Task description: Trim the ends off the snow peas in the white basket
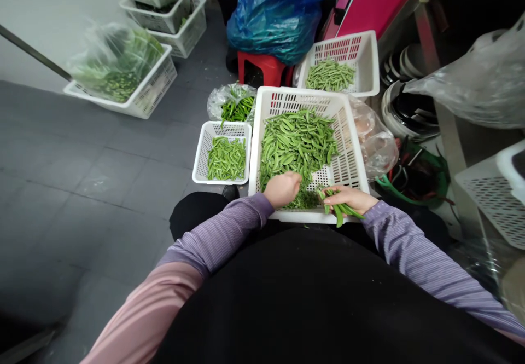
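Note:
A large white basket (360, 161) in front of me holds a heap of flat green pea pods (297, 137), with small green trimmings (302, 200) along its near side. My left hand (283, 189) is closed over the near left part of the basket, beside the trimmings; whatever its fingers hold is hidden. Over the near right corner, my right hand (348, 197) is closed around several green pods (339, 212), whose ends stick out on both sides of the fingers.
Left of the large basket are a small white basket (196, 159) of pods and a bag of green peppers (238, 108). Behind stand a basket of beans (371, 63) and a red stool (262, 64) under a blue bag (274, 19). A green tub (441, 175) sits right.

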The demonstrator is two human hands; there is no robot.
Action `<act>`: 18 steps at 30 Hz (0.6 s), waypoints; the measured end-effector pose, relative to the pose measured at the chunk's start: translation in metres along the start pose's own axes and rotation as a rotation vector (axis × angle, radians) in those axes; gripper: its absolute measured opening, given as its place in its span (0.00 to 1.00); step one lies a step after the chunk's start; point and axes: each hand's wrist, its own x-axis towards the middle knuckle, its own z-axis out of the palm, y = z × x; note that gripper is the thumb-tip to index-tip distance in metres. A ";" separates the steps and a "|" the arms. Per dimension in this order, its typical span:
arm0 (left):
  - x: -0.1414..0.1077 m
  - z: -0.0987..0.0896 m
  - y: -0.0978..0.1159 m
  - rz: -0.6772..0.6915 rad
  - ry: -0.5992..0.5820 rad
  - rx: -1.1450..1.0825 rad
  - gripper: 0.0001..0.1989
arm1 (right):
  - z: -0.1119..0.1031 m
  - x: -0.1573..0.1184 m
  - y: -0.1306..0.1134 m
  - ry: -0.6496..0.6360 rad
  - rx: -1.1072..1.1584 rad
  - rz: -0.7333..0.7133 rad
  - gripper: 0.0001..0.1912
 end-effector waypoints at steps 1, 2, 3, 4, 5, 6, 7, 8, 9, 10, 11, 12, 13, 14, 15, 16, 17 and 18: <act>-0.003 0.001 0.005 0.073 -0.004 0.017 0.16 | -0.001 0.001 0.002 -0.001 -0.002 0.009 0.15; -0.005 0.002 0.009 0.144 -0.011 0.044 0.17 | -0.002 0.001 0.003 -0.004 -0.006 0.017 0.15; -0.008 0.004 0.014 0.214 -0.025 0.081 0.17 | -0.003 0.003 0.004 -0.009 -0.014 0.024 0.14; -0.009 0.005 0.017 0.283 -0.044 0.118 0.16 | -0.004 0.004 0.005 -0.016 -0.025 0.029 0.14; -0.010 0.007 0.019 0.345 -0.069 0.151 0.16 | -0.004 0.006 0.006 -0.017 -0.039 0.032 0.14; -0.010 0.008 0.021 0.388 -0.099 0.176 0.15 | -0.005 0.008 0.006 -0.006 -0.066 0.036 0.15; -0.010 0.010 0.021 0.408 -0.126 0.192 0.15 | -0.006 0.010 0.006 0.023 -0.119 0.039 0.15; -0.009 0.012 0.020 0.414 -0.151 0.197 0.15 | -0.006 0.012 0.004 0.058 -0.201 0.034 0.15; -0.008 0.013 0.019 0.406 -0.176 0.192 0.15 | -0.006 0.015 0.003 0.092 -0.309 0.016 0.16; -0.006 0.013 0.018 0.392 -0.209 0.174 0.15 | -0.005 0.017 0.000 0.114 -0.435 -0.013 0.15; -0.005 0.013 0.017 0.373 -0.250 0.141 0.13 | -0.003 0.019 -0.003 0.115 -0.565 -0.046 0.14; -0.005 0.012 0.015 0.355 -0.290 0.084 0.12 | -0.002 0.020 -0.006 0.091 -0.686 -0.074 0.13; -0.004 0.009 0.014 0.342 -0.329 -0.004 0.10 | 0.001 0.021 -0.009 0.051 -0.779 -0.095 0.11; -0.004 0.004 0.012 0.331 -0.371 -0.122 0.09 | 0.003 0.022 -0.013 0.005 -0.835 -0.111 0.10; -0.003 -0.001 0.010 0.307 -0.403 -0.267 0.09 | 0.004 0.021 -0.015 -0.029 -0.854 -0.128 0.10; -0.003 -0.008 0.008 0.271 -0.416 -0.429 0.10 | 0.005 0.021 -0.018 -0.043 -0.827 -0.157 0.09; -0.003 -0.014 0.006 0.218 -0.399 -0.589 0.11 | 0.005 0.020 -0.019 -0.022 -0.748 -0.198 0.10; -0.003 -0.020 0.004 0.152 -0.351 -0.727 0.12 | 0.004 0.020 -0.020 0.036 -0.614 -0.243 0.11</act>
